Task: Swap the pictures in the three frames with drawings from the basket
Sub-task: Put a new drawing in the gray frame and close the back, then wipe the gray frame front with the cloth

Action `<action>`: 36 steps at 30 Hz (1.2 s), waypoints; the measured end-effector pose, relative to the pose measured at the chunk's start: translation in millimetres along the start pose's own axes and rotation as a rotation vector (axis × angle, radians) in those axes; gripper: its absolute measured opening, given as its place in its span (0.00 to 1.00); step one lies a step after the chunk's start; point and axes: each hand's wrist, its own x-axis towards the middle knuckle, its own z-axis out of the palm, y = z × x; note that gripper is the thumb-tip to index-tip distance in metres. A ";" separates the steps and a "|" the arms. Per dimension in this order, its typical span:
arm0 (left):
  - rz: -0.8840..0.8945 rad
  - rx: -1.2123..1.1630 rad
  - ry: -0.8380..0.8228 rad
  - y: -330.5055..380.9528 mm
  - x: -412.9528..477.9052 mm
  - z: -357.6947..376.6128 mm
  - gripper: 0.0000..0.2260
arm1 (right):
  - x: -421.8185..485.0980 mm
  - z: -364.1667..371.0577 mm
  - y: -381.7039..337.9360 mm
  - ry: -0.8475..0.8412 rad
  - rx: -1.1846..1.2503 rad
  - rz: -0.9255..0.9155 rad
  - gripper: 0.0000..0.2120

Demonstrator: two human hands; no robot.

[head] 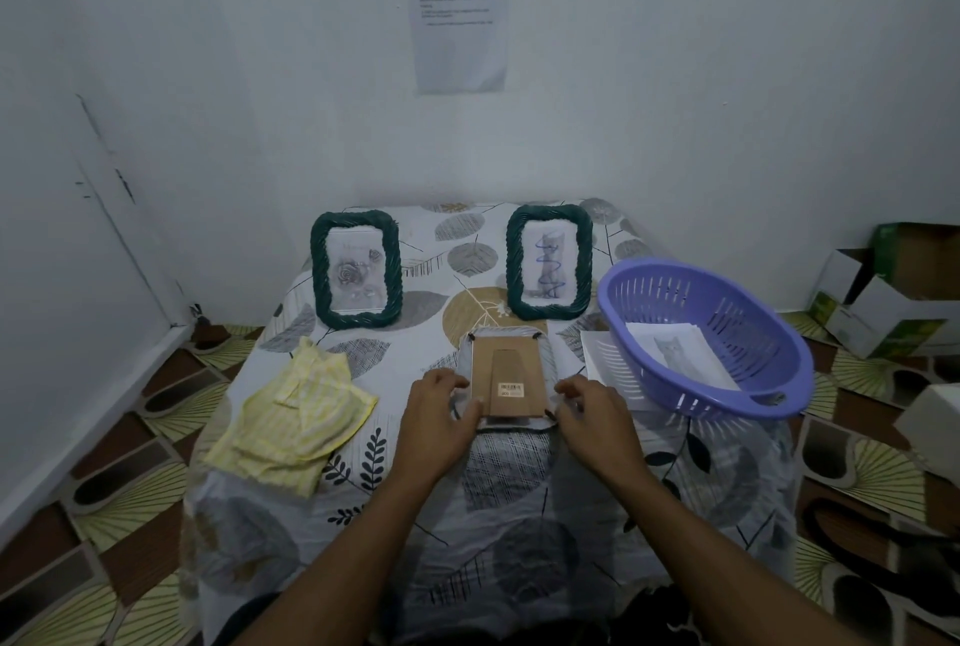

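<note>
A third picture frame (506, 375) lies face down in the middle of the table, its brown cardboard back and folded stand facing up. My left hand (441, 419) grips its left edge, thumb on the backing. My right hand (597, 414) has curled fingers at the frame's lower right corner. Two green woven frames stand upright at the back: the left frame (356, 269) shows a rose picture, the right frame (549, 261) a cat picture with blue scribble. A purple basket (706, 333) at the right holds a cat drawing (678, 354).
A yellow striped cloth (298, 411) lies on the table's left. White paper (602, 359) sticks out from under the basket. The table (519, 531) wears a leaf-patterned cover and stands against a white wall. Cardboard boxes (893, 292) sit on the floor at the right.
</note>
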 end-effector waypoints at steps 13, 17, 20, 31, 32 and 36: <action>-0.230 0.123 -0.205 61.4 57.7 36.5 0.39 | 39.9 -15.2 -32.9 0.029 0.913 0.365 0.13; -0.335 -0.278 -0.131 61.1 58.8 14.4 0.36 | 44.5 -33.0 -50.8 -0.062 1.024 0.285 0.12; -0.404 -0.748 -0.129 62.0 56.5 -9.1 0.17 | 49.9 -31.4 -56.0 -0.066 0.913 0.257 0.10; -0.560 -1.472 -0.297 35.8 24.1 -58.4 0.19 | 49.4 -4.0 -63.8 -0.160 1.136 0.431 0.11; -0.581 -1.424 -0.285 30.6 22.7 -58.7 0.19 | 49.1 -4.0 -62.7 -0.169 1.148 0.428 0.11; -0.490 -0.997 -0.174 12.2 16.1 -65.5 0.15 | 48.6 -4.5 -63.1 -0.166 1.128 0.389 0.12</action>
